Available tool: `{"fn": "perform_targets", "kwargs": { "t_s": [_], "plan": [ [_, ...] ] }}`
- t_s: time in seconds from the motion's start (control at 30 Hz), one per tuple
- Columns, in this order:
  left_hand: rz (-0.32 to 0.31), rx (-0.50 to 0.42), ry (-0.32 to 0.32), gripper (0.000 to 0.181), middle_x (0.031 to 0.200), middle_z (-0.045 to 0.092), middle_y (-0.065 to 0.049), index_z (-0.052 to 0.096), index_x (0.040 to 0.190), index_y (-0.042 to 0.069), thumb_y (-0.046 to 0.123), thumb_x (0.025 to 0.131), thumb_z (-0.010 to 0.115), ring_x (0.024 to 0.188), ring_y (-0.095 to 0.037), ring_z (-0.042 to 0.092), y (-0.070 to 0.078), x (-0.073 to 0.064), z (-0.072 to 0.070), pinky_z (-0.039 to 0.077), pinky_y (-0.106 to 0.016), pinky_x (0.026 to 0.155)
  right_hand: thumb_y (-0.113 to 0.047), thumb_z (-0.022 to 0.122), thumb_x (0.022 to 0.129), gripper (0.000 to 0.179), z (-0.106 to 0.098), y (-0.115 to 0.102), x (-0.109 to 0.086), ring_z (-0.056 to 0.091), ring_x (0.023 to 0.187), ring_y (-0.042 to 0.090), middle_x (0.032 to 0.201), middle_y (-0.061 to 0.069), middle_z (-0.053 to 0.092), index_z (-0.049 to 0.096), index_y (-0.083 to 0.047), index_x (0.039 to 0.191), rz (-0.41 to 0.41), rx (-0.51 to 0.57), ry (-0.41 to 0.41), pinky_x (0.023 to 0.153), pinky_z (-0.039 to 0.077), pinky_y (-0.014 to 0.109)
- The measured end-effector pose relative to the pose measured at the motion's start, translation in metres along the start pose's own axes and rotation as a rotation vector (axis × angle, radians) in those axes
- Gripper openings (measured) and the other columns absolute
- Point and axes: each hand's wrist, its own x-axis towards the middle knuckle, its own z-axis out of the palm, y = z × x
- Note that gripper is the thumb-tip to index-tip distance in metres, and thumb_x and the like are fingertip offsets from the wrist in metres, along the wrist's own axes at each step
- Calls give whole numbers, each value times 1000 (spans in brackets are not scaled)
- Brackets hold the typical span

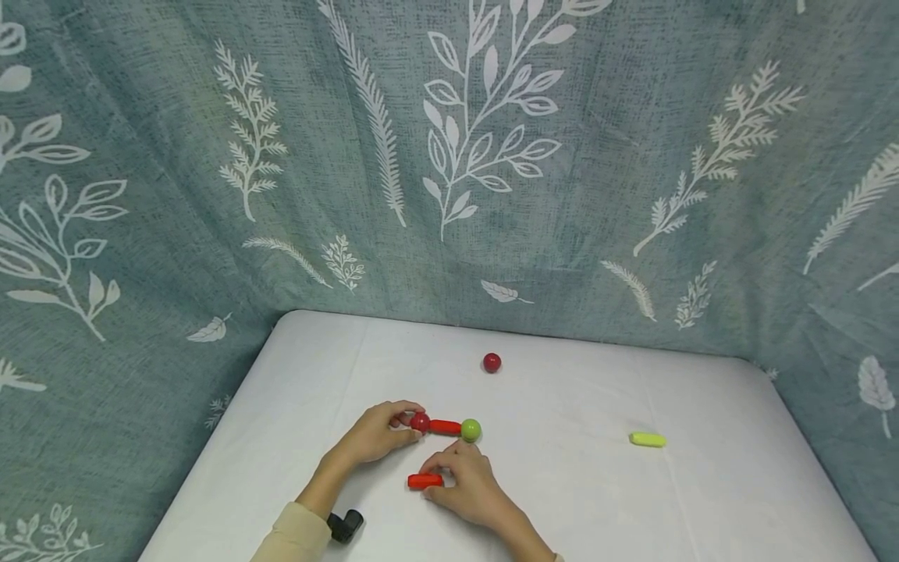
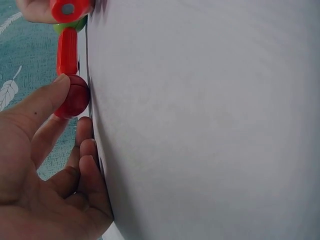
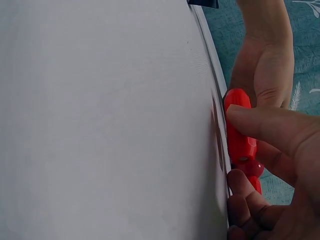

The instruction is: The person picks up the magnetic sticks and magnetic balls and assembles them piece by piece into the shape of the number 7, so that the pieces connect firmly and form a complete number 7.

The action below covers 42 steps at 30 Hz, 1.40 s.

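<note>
A blue-green, coarse-textured fabric curtain (image 1: 597, 172), printed with white leafy sprigs (image 1: 490, 70), hangs around 3 sides, left, far and right, of a flat, white, cloth-covered table (image 1: 562, 484). The table's 2 far corners are rounded. Soft light falls across it, showing faint creases running near to far.

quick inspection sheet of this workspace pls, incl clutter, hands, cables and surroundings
Surface: white table, faint creases.
Job's things: red ball, red rod and green ball in a row, touching; second rod, also red, apart from them, nearer the person.
Clutter: loose ball toward the back; yellow rod off to the right; black object by the left sleeve, use unclear.
Hands: left hand pinches red ball; right hand holds second rod.
Cables: nothing seen.
Surroundings: leaf-print cloth behind and at both sides.
</note>
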Motion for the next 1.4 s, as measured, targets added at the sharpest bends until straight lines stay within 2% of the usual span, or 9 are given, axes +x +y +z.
{"fn": "perform_targets", "kwargs": {
  "t_s": [0.27,1.1,1.4],
  "plan": [
    [4,9,8,35,97,63,4,70,121,22,26,88,78,90,-17,53,0,-2,-1,46,-37,74,-22,83,81,18,3,-2,0,42,93,10,95,-9,48,74,-31,94,26,-13,-9,79,31,37],
    [3,-3,8,35,97,63,2,70,121,21,25,87,79,91,-19,53,3,-2,-2,45,-38,73,-25,83,81,19,3,-2,0,42,94,10,95,-10,47,73,-31,95,34,-27,-6,80,32,38],
    [14,-2,4,34,98,64,2,70,121,20,24,88,78,93,-20,54,4,-2,-2,46,-39,76,-20,79,86,20,-13,0,-8,53,94,17,105,-10,59,74,-24,105,4,61,40,80,42,31]
  ]
}}
